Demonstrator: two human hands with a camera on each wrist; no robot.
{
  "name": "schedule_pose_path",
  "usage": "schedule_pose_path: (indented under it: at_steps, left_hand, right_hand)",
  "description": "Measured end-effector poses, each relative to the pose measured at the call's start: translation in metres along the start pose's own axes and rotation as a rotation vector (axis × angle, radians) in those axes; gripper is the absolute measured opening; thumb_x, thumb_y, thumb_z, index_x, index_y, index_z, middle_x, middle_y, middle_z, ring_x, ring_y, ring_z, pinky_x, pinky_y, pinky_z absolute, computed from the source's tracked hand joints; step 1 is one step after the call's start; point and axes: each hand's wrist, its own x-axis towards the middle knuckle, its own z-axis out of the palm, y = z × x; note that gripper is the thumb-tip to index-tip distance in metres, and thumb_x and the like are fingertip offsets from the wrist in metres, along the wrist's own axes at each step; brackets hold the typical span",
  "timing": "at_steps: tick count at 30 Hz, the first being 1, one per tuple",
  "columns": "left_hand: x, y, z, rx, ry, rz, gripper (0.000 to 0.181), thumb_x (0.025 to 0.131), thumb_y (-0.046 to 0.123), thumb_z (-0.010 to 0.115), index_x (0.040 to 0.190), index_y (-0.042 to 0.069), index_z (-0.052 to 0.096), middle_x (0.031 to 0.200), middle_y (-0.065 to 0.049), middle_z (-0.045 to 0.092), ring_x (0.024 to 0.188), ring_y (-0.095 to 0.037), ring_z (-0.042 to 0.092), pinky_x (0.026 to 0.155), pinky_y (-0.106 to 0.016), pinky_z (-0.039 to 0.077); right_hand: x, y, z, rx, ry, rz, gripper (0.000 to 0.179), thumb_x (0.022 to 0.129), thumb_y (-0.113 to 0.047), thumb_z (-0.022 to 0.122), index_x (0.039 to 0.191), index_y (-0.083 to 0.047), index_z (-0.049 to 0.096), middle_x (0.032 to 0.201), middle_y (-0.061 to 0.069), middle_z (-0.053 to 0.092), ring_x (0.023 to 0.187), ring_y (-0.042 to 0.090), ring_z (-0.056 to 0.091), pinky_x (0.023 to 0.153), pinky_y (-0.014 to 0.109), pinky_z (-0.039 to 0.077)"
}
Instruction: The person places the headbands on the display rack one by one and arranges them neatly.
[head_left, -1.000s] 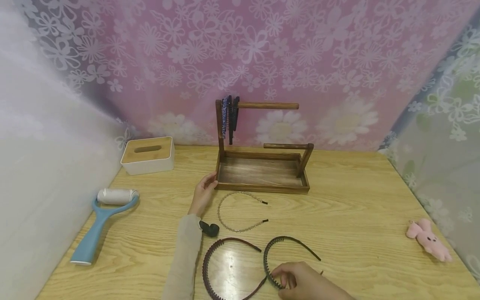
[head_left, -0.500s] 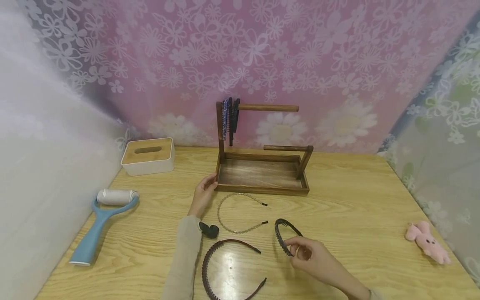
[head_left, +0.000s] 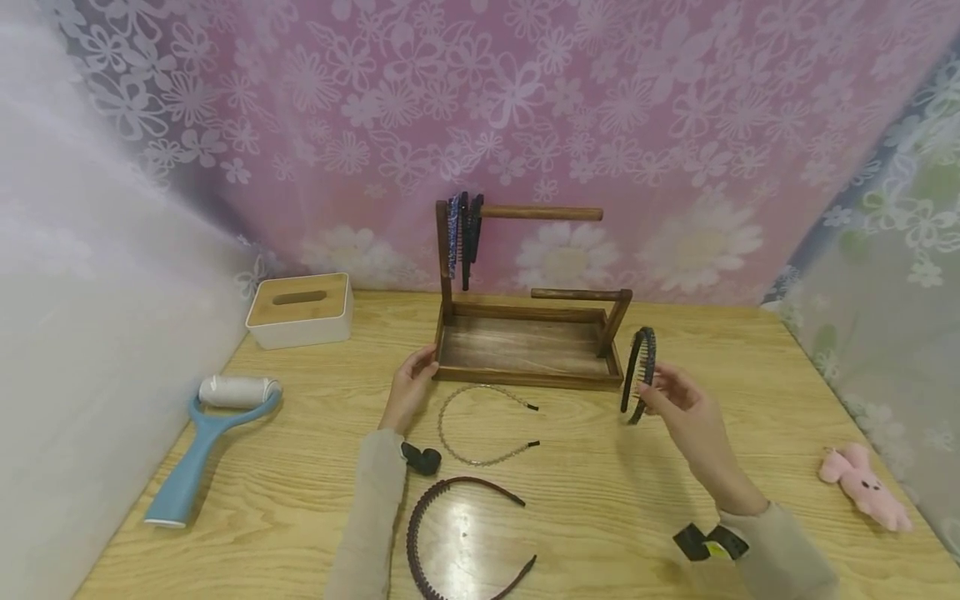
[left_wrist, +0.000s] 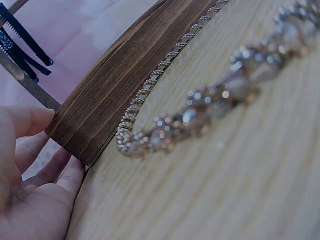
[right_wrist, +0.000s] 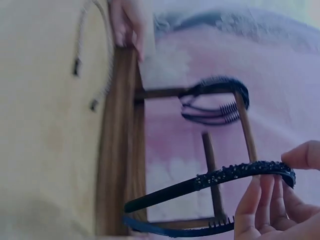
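My right hand [head_left: 693,421] pinches a black headband [head_left: 641,375] with glittery trim and comb teeth. It holds the headband up just right of the wooden rack [head_left: 525,381]; the right wrist view shows thumb and fingers on the headband's curved top [right_wrist: 245,171]. My left hand [head_left: 408,387] grips the rack's front left corner, thumb at the edge [left_wrist: 75,117] and fingers against its end. Several headbands [head_left: 465,242] hang at the left end of the rack's upper rod [head_left: 543,213]. A beaded headband [head_left: 442,425] lies before the rack, and a dark red toothed headband [head_left: 414,537] lies nearer.
A shorter lower rod [head_left: 573,294] juts left from the rack's right post. At the left stand a white tissue box [head_left: 300,333] with a wooden lid and a blue-handled lint roller [head_left: 191,467]. A pink plush toy [head_left: 866,487] lies at the far right.
My right hand has lifted the black headband off the table and carried it forward and right, turning it upright beside the rack. The left hand stays at the rack's corner.
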Motion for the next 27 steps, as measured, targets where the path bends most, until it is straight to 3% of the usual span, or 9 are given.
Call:
schedule_pose_path:
  at_steps: [4, 12, 19, 27]
  left_hand:
    - [0.000, 0.001, 0.000, -0.005, -0.005, -0.007, 0.041, 0.101, 0.012, 0.052, 0.141, 0.006, 0.049, 0.149, -0.013, 0.044, 0.138, -0.030, 0.040, 0.116, -0.046, 0.034]
    - [0.000, 0.000, 0.000, -0.004, 0.006, -0.001, 0.040, 0.101, 0.012, 0.052, 0.141, 0.005, 0.050, 0.149, -0.016, 0.044, 0.139, -0.032, 0.040, 0.116, -0.048, 0.034]
    - [0.000, 0.000, 0.001, 0.000, 0.008, 0.005, 0.041, 0.101, 0.012, 0.052, 0.142, 0.004, 0.049, 0.149, -0.017, 0.044, 0.139, -0.032, 0.039, 0.116, -0.049, 0.034]
    - [0.001, -0.001, 0.001, 0.010, 0.016, -0.002, 0.040, 0.100, 0.012, 0.052, 0.140, 0.006, 0.051, 0.147, -0.015, 0.046, 0.137, -0.031, 0.042, 0.114, -0.048, 0.036]
  right_hand:
    - [0.028, -0.002, -0.010, 0.084, 0.057, -0.053, 0.039, 0.099, -0.017, 0.057, 0.134, -0.001, 0.048, 0.092, -0.020, 0.059, 0.078, -0.005, 0.058, 0.070, 0.011, 0.052]
    - [0.072, -0.005, -0.015, 0.118, 0.104, -0.052, 0.059, 0.100, -0.023, 0.055, 0.148, 0.004, 0.033, 0.100, -0.019, 0.056, 0.083, -0.004, 0.057, 0.072, 0.009, 0.052]
    - [0.096, -0.014, -0.011, 0.235, 0.071, -0.047, 0.060, 0.099, -0.025, 0.058, 0.149, -0.001, 0.035, 0.106, -0.016, 0.055, 0.091, -0.001, 0.056, 0.074, 0.010, 0.052]
    - [0.115, -0.039, -0.005, 0.203, 0.069, -0.071, 0.055, 0.099, -0.023, 0.056, 0.148, -0.003, 0.039, 0.104, -0.015, 0.057, 0.089, 0.001, 0.057, 0.075, 0.011, 0.052]
